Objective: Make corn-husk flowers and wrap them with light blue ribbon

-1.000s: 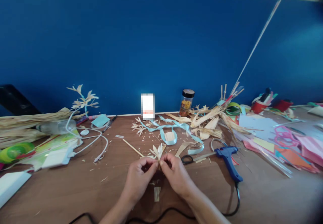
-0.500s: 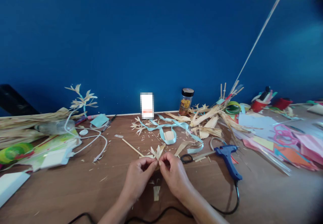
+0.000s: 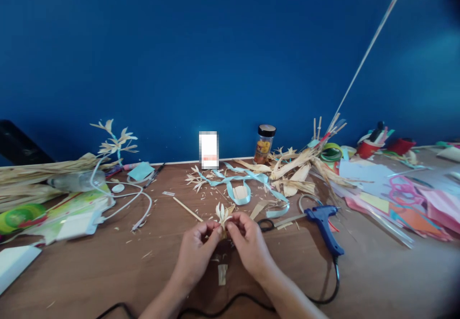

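Note:
A small flower of pale dried husk [image 3: 222, 213], its narrow petals pointing up, stands between my hands at the front middle of the table. My left hand [image 3: 197, 249] is closed, thumb and fingers pinching the flower's base from the left. From the other side my right hand [image 3: 252, 247] pinches the same flower, its fingertips by the lower petals. Beyond the hands lie a thin stick [image 3: 187, 209] and a light blue ribbon [image 3: 247, 177]. The black-handled scissors [image 3: 266, 224] rest just past my right hand, their handle partly covered.
A blue glue gun [image 3: 325, 225] lies to the right, its black cord running along the front. Husks [image 3: 293, 175], a jar [image 3: 264, 145] and coloured papers [image 3: 413, 216] fill the back and right. Husk flowers on a stem [image 3: 118, 142] and white cables [image 3: 138, 192] are at left.
The flower's petals are drawn more upright and closer together. My right fingers have shifted slightly, with the thumb a little lower and further from the left thumb.

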